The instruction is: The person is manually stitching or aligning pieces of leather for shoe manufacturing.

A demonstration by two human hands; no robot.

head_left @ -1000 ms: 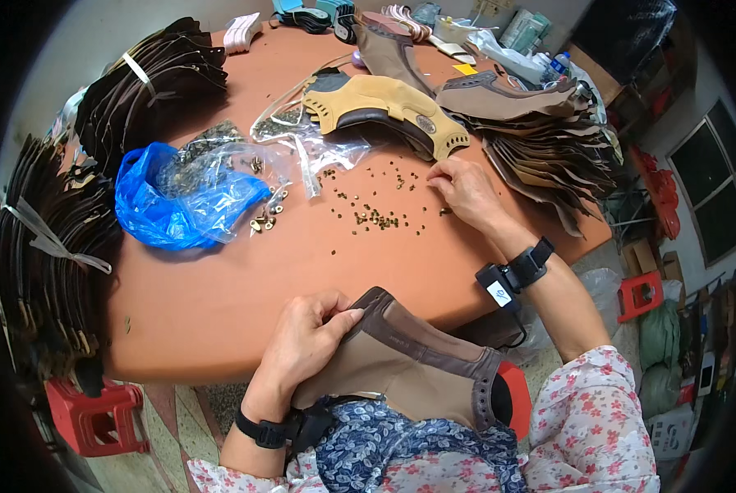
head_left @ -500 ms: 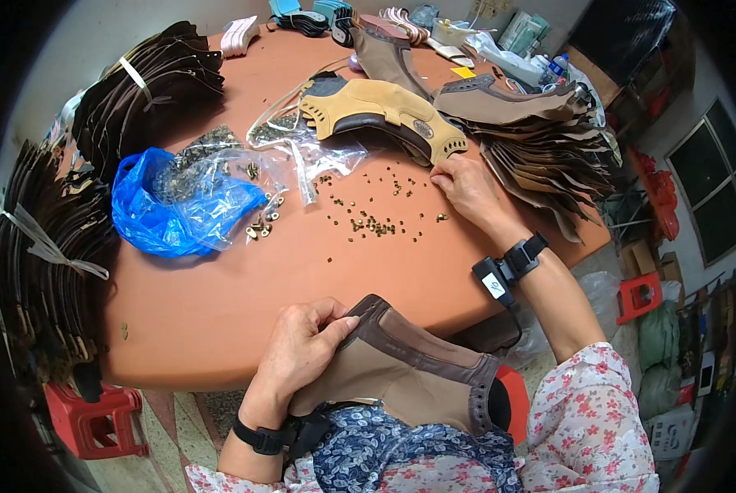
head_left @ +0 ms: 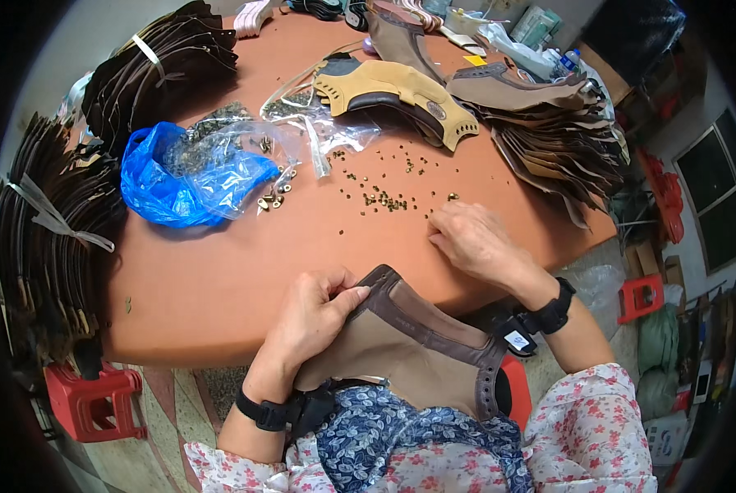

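Note:
My left hand point(head_left: 312, 316) pinches the upper corner of a brown shoe upper point(head_left: 421, 349) between thumb and fingers. This upper rests on my lap, with a darker collar strip and a row of eyelet holes at its right end. My right hand point(head_left: 476, 242) is above the table's near right part, its fingers curled together; whatever they hold, if anything, is hidden. Just beyond its fingertips, small brass-coloured metal pieces point(head_left: 387, 201) lie scattered. Farther back lies a tan shoe upper point(head_left: 401, 90) with a dark lining and a round badge.
A blue plastic bag point(head_left: 158, 193) and clear bag sit left of centre, beside larger metal fittings point(head_left: 276, 197). Bundled dark uppers point(head_left: 150, 66) stand at the left; a pile of brown uppers point(head_left: 549, 140) lies right. Red stools point(head_left: 97, 403) flank the orange table point(head_left: 204, 304).
My right hand has drawn back from beside the tan upper's end toward me, its fingers curling. The view has shifted slightly. My left hand keeps its grip on the brown upper.

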